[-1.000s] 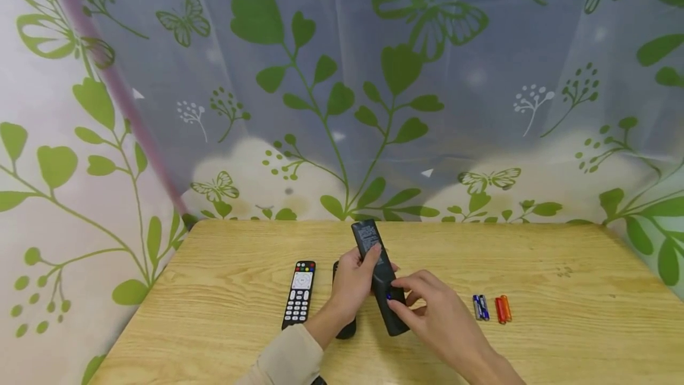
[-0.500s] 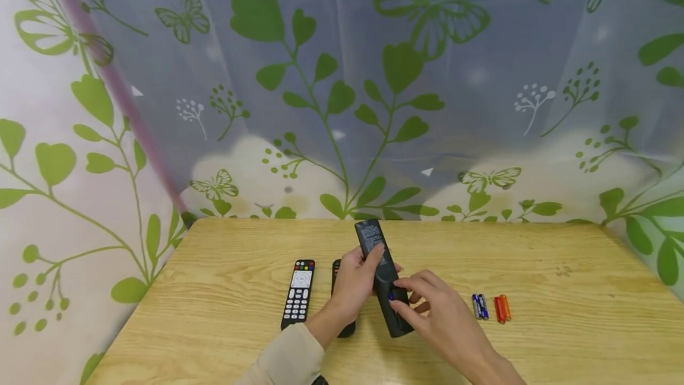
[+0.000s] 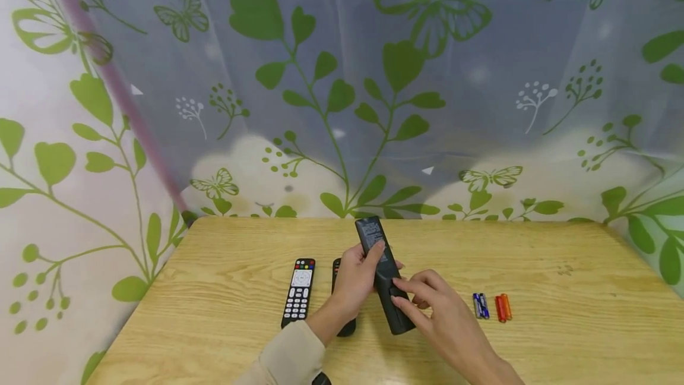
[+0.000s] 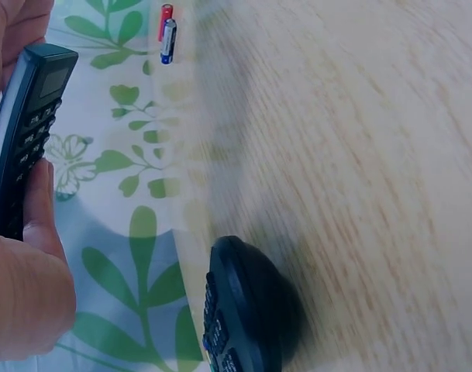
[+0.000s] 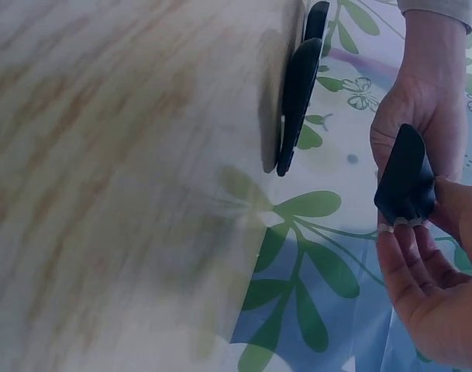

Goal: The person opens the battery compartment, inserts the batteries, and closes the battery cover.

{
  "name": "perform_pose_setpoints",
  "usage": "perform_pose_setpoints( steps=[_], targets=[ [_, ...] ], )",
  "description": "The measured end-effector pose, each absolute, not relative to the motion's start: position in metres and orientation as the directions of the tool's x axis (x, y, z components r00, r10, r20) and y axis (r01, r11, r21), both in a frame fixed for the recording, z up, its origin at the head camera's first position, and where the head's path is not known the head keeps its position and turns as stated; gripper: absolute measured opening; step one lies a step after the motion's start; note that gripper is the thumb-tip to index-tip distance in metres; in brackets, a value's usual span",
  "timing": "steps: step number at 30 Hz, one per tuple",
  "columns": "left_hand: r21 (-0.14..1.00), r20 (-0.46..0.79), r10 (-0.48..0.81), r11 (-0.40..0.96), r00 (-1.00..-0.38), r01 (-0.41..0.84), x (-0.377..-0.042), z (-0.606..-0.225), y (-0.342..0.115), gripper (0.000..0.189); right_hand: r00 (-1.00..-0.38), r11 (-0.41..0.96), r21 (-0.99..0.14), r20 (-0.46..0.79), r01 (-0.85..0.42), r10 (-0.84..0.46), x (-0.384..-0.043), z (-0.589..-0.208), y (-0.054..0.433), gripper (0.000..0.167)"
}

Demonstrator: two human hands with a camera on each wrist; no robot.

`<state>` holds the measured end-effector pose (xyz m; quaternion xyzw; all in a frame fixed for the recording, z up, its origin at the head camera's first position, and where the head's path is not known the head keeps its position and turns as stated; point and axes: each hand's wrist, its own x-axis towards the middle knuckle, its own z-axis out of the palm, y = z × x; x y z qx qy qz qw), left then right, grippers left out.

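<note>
A black remote control (image 3: 376,260) is tilted above the table, its back with printed text facing up in the head view. My left hand (image 3: 355,275) grips it, thumb across the back; its keys (image 4: 39,128) show in the left wrist view. On the remote's lower half, the thumb and bent fingertips of my right hand (image 3: 440,314) pinch at the battery opening. The right wrist view shows these fingertips (image 5: 410,225) against the black casing. Whatever lies under them is hidden. A second black remote (image 3: 347,327) lies partly behind my left hand.
Left of the hands lies a black remote with white keys (image 3: 298,293). Two blue batteries (image 3: 481,306) and two red-orange ones (image 3: 503,308) lie to the right on the wooden table (image 3: 582,325). A dark object (image 3: 322,379) peeks past the sleeve. Patterned cloth (image 3: 342,76) hangs behind.
The blue spot at my right thumb tip, seen in both earlier frames, is no longer visible. The held remote has shifted slightly to the right, and both hands keep nearly the same place.
</note>
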<state>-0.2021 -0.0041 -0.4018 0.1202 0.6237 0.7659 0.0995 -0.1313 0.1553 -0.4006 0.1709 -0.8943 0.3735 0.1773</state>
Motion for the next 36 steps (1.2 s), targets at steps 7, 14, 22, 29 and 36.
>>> perform_pose_setpoints(
  steps=[7,14,22,29,36],
  targets=[
    [0.987,0.084,0.293,-0.158,-0.953,0.038,-0.203,-0.403,-0.007,0.045,-0.94,0.616,-0.719,0.321,-0.322,-0.117,-0.132,-0.398,0.153,0.024],
    [0.985,0.084,0.268,-0.166,-0.96,0.04,-0.204,-0.401,-0.006,0.046,-1.0,0.447,-0.894,-0.005,-0.009,-0.03,-0.141,-0.402,0.157,0.046],
    [0.982,0.08,0.3,-0.188,-0.951,0.023,-0.203,-0.403,-0.003,0.047,-0.973,0.255,-0.961,-0.153,0.106,-0.171,-0.146,-0.412,0.17,0.049],
    [0.984,0.075,0.303,-0.175,-0.95,0.022,-0.203,-0.403,-0.003,0.046,-0.972,0.226,-0.966,-0.166,0.126,-0.168,-0.146,-0.414,0.171,0.046],
    [0.985,0.063,0.305,-0.171,-0.95,0.011,-0.202,-0.403,-0.002,0.048,-0.972,0.224,-0.966,-0.165,0.126,-0.166,-0.146,-0.417,0.171,0.043]
  ],
)
